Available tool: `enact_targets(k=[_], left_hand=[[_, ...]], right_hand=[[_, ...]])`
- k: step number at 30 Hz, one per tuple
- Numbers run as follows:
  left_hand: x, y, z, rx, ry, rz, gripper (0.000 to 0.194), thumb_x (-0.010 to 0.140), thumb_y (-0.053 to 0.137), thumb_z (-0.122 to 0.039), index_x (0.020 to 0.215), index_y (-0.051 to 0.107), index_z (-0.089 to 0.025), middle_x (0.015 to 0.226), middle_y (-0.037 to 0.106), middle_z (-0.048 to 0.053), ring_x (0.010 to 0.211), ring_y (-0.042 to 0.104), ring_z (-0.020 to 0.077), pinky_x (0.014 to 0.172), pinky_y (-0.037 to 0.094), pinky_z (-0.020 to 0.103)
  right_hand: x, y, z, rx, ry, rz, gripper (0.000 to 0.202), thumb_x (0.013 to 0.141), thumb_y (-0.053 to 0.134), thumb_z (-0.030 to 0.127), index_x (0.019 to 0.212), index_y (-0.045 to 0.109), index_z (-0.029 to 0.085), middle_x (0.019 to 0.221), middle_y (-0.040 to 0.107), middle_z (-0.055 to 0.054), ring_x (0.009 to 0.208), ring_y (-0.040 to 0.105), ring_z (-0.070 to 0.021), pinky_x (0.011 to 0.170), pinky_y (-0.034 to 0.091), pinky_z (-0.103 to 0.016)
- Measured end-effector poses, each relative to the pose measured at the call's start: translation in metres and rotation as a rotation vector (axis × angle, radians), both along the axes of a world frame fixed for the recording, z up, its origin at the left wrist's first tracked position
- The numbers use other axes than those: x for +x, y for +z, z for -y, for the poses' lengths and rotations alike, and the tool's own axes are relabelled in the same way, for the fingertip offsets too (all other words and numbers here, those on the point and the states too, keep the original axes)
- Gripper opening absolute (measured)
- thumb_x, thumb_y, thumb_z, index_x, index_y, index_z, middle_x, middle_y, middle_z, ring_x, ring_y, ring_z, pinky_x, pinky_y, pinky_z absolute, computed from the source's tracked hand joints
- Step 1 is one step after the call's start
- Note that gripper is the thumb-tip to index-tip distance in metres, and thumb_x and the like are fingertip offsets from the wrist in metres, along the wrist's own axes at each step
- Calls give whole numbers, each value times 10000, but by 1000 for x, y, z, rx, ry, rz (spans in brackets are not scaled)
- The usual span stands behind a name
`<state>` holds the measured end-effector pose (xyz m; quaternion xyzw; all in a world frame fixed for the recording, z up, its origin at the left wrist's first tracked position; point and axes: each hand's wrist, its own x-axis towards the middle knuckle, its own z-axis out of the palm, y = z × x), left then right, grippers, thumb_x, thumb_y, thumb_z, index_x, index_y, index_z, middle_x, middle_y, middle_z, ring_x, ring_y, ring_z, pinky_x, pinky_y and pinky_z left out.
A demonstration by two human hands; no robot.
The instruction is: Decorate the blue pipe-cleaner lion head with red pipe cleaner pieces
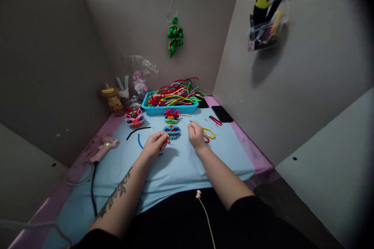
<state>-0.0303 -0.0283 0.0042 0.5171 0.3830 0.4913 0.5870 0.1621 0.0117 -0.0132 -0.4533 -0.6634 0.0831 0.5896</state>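
My left hand (157, 144) is closed in a pinch above the blue cloth. A thin, wire-like piece (172, 144) juts out to the right of its fingertips. My right hand (196, 135) is also closed, and a small dark tip (191, 121) shows above its fingers; what it belongs to is hidden. Scissors with yellow and red handles (210, 133) show just right of that hand, their blades out of sight. Between and beyond the hands sits a light-blue fuzzy lion-like head (172, 132). Behind it stands a red and pink one (171, 116).
A blue tray (171, 110) of colourful fuzzy stems is at the back. Another pink lion head (134, 118) stands left, above black (137, 131) and blue (139, 141) stems. A pink glue gun (105, 147) lies left, a phone (222, 114) and red cutter (215, 120) right. Partitions enclose the table.
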Motion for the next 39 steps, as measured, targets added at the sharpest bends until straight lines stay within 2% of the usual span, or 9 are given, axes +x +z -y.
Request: enact_targets(k=[2, 4, 5, 7, 10, 13, 19, 27, 39], left_hand=[[0, -1, 0, 2, -16, -5, 303, 732, 634, -435, 771, 569, -142, 639, 570, -7, 396, 307, 25, 365, 173, 158], [-1, -3, -1, 14, -23, -38, 304, 752, 614, -446, 780, 564, -147, 642, 564, -11, 401, 304, 28, 369, 174, 161], [-1, -4, -1, 24, -21, -68, 307, 764, 599, -454, 788, 565, -149, 640, 560, -14, 403, 302, 32, 371, 178, 165], [-1, -7, -2, 70, 4, -168, 309, 789, 566, -460, 794, 572, -151, 621, 546, -20, 413, 310, 43, 382, 208, 175], [-1, -8, -1, 234, 94, -390, 291, 820, 525, -429, 767, 592, -151, 603, 545, -15, 468, 385, 73, 447, 304, 194], [0, -7, 1, 377, 132, -533, 265, 837, 497, -383, 783, 616, -152, 657, 594, 4, 541, 460, 98, 533, 373, 213], [-1, -4, 2, 380, 66, -568, 290, 843, 486, -390, 773, 626, -145, 629, 590, 6, 528, 460, 106, 514, 367, 216], [-2, -4, 3, 363, 46, -578, 316, 840, 493, -413, 736, 618, -142, 561, 544, -8, 501, 451, 106, 492, 346, 212], [0, -2, 4, 413, 38, -606, 247, 835, 495, -353, 774, 632, -157, 629, 608, 10, 521, 482, 109, 512, 377, 213]], right_hand=[[4, -2, -5, -57, -125, 25, 189, 793, 423, 183, 613, 480, 199, 646, 458, -19, 651, 465, -179, 649, 409, -325], [4, -3, -7, -53, -227, 61, 91, 755, 519, 205, 791, 591, 163, 811, 531, -77, 793, 509, -223, 751, 435, -383], [3, -3, -5, -21, -230, 84, 177, 745, 551, 206, 903, 609, 151, 904, 542, -103, 875, 512, -243, 807, 433, -407], [-3, -2, 2, 74, -107, 136, 255, 776, 557, 195, 1024, 605, 165, 986, 552, -111, 965, 511, -245, 872, 427, -412], [-17, 0, 16, 171, 216, 207, 159, 844, 523, 184, 965, 623, 203, 906, 595, -69, 914, 544, -202, 841, 455, -362], [-28, 1, 25, 159, 367, 202, 107, 852, 538, 188, 922, 617, 208, 873, 607, -61, 884, 553, -195, 805, 471, -355], [-32, 1, 23, 76, 433, 117, 39, 834, 568, 195, 812, 596, 211, 827, 590, -43, 863, 549, -191, 800, 469, -361], [-32, -1, 23, 101, 493, 137, 99, 849, 508, 164, 783, 569, 203, 791, 573, -41, 829, 541, -182, 785, 463, -347], [-30, 1, 26, 100, 467, 116, 96, 807, 540, 161, 727, 569, 205, 737, 567, -33, 766, 552, -179, 715, 477, -329]])
